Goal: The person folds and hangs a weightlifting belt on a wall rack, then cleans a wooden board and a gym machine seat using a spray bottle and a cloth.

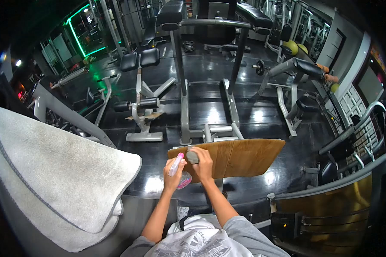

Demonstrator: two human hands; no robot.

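My left hand is wrapped round the neck of a spray bottle with a pink and white nozzle and a pink label. Close beside it on the right, my right hand grips a round grey object, too small to name surely. Both hands are over the left part of a brown wooden board, in front of my chest. Whether either hand touches the board is unclear.
A light grey towel hangs over a dark surface on the left. Ahead stands a grey metal frame with black pads. A padded bench is at the left, another machine at the right, and a curved rail nearer right.
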